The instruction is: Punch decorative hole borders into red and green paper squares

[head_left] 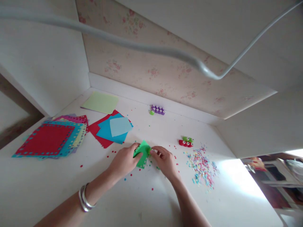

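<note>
A folded-looking sheet of green paper (142, 160) is pinched in my left hand (127, 157), above the white table. Small punched holes run along its edges. At the sheet's right edge, my right hand (163, 159) grips a small light-green paper punch (149, 151), partly hidden by the fingers. Punched-out bits in red, green and blue lie scattered around and below both hands. Beyond my left hand lie overlapping sheets: a pale blue paper (120, 126), a blue paper (106, 130) and a red paper (94, 126).
Punched sheets form a stack (50, 138) at left, with pale green paper (100, 101) behind. Purple punches (158, 109) with a small green one stand near the wall. Red punches (186, 143) and green punches (187, 139) sit right, by a confetti heap (203, 168). A white cable (142, 47) crosses above.
</note>
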`<state>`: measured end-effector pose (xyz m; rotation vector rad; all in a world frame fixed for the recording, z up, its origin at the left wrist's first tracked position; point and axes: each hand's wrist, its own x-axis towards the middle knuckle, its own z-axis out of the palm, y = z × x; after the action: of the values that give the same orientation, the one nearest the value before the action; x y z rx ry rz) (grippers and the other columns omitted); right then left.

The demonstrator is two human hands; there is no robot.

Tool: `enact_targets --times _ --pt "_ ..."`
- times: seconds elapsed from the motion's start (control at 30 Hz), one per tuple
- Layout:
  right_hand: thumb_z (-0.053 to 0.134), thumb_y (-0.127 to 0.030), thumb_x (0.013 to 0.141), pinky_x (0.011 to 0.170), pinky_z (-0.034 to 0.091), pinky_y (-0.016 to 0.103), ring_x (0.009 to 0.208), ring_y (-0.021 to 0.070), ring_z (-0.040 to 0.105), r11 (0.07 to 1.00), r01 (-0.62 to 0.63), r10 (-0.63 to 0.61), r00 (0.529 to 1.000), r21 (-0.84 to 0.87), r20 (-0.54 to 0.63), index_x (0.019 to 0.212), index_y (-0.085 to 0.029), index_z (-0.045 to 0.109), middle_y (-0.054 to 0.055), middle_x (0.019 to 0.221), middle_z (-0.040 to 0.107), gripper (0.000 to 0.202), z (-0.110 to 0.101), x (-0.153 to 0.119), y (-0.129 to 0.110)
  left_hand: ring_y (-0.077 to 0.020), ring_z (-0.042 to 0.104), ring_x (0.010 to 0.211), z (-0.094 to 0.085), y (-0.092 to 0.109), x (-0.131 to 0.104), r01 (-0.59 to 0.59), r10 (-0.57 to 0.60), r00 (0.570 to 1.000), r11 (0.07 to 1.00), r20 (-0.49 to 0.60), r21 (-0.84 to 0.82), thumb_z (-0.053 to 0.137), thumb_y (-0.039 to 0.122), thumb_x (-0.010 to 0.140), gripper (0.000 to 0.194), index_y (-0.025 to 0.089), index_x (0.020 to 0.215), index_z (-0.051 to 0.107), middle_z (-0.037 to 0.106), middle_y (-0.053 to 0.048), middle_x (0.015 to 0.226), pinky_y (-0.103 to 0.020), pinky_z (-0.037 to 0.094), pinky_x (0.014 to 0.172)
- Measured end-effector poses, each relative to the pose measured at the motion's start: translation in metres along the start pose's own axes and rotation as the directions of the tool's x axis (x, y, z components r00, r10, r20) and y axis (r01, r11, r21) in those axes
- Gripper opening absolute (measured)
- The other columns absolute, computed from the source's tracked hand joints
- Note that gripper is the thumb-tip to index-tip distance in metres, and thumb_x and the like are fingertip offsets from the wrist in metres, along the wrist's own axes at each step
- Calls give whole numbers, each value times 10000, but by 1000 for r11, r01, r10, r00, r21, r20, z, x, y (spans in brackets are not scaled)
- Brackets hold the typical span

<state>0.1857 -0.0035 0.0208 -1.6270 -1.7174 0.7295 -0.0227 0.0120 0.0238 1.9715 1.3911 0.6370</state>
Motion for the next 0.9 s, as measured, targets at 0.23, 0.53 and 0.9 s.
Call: enact_targets --times 0.23,0.53,0.9 --pt "527 -353 967 731 505 285 886 190 656 993 117 -117 993 -17 33 1020 -230 735 62 1015 713 247 -14 8 -5 -299 605 1064 11 5 -13 -90 178 966 912 -189 400 566 367 912 584 167 1430 384 609 -152 1221 -377 513 791" --pt "605 -382 914 723 522 285 802 166 660 1000 23 -24 969 7 245 964 -267 771 30 969 708 208 -18 26 0 -317 449 1310 24 3 -20 -208 277 953 891 -120 404 496 338 946 389 171 1288 573 562 -130 1377 -530 311 1097" --pt "615 -431 895 668 512 282 710 147 633 995 -93 77 954 41 290 1023 -258 774 37 951 673 267 -17 24 2 -293 438 1341 24 2 -21 -199 262 954 916 -145 347 522 341 932 395 184 1289 585 555 -120 1401 -531 211 1161"
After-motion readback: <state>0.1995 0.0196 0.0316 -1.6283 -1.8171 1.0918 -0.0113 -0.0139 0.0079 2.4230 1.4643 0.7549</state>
